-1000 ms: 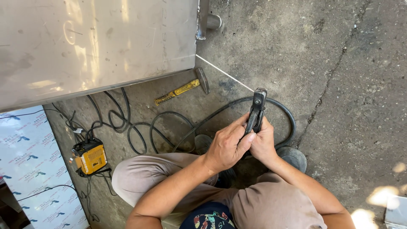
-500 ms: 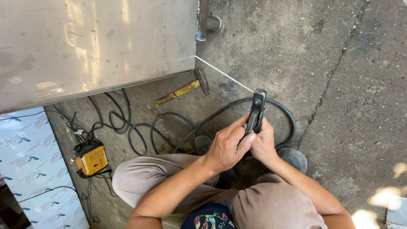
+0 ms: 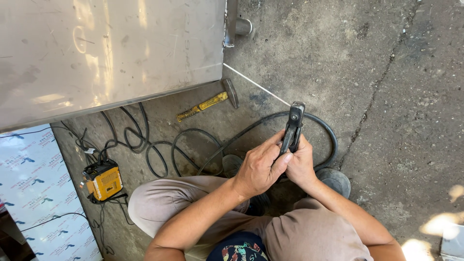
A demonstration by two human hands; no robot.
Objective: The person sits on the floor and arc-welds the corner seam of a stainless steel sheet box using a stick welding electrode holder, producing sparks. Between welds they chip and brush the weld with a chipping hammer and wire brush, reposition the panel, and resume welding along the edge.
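electrode holder [image 3: 293,126], a dark clamp-shaped tool, stands nearly upright in front of the crouching person's knees, its nose pointing away toward the thin white rod [image 3: 256,87] that runs across the concrete floor [image 3: 386,72]. both hands meet at its lower end, likely because that is where the grip and lever sit: the left hand [image 3: 261,166] wraps in from the side with its fingers [image 3: 282,159] pressed together against the handle, and the right hand [image 3: 300,164] cups it from the other side, fingers closed round it and mostly hidden. a black cable [image 3: 251,128] loops on the floor behind the tool, with enough slack to let it move freely, toward a small yellow welding unit [image 3: 102,180]. a yellow-handled hammer [image 3: 208,103] lies near the edge of a big steel panel [image 3: 106,48], within reach.
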